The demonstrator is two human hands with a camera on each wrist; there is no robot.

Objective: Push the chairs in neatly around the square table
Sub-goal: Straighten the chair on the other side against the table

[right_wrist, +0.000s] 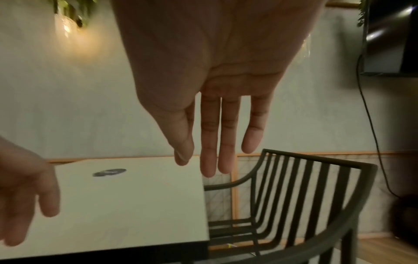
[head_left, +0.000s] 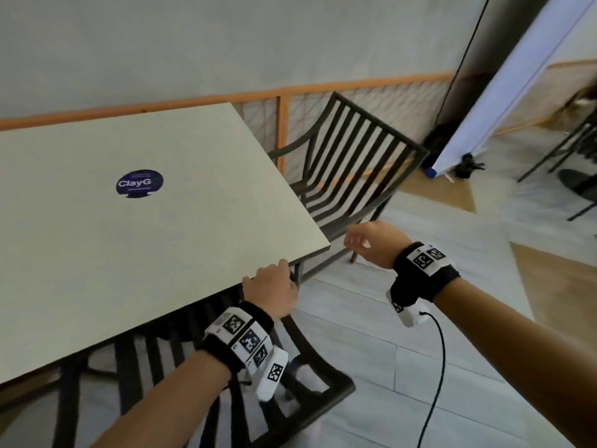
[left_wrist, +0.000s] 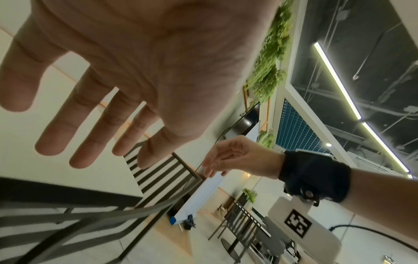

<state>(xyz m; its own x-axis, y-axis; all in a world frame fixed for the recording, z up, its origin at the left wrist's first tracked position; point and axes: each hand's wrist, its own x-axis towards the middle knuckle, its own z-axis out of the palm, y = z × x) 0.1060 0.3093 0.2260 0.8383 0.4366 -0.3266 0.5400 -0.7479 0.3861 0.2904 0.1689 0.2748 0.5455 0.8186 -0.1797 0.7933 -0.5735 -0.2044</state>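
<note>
Both hands hang loose-fingered and hold nothing, yet the right hand (head_left: pixel 368 240) is nearer the slatted metal chair (head_left: pixel 352 163) standing ahead at the square table's (head_left: pixel 129 253) right side, while the left hand (head_left: pixel 271 289) hovers by the near edge.

Pale grey plaster wall (head_left: pixel 226 43) across the upper part of the frame, with orange wooden rail (head_left: pixel 355 84) and lattice panel below. Light grey plank floor (head_left: pixel 371 334) at lower right, with tan wooden inlays. White leaning board (head_left: pixel 504 92) at upper right. Green hanging plants (left_wrist: pixel 271 53) and long ceiling light strip (left_wrist: pixel 339 82) in the left wrist view.
</note>
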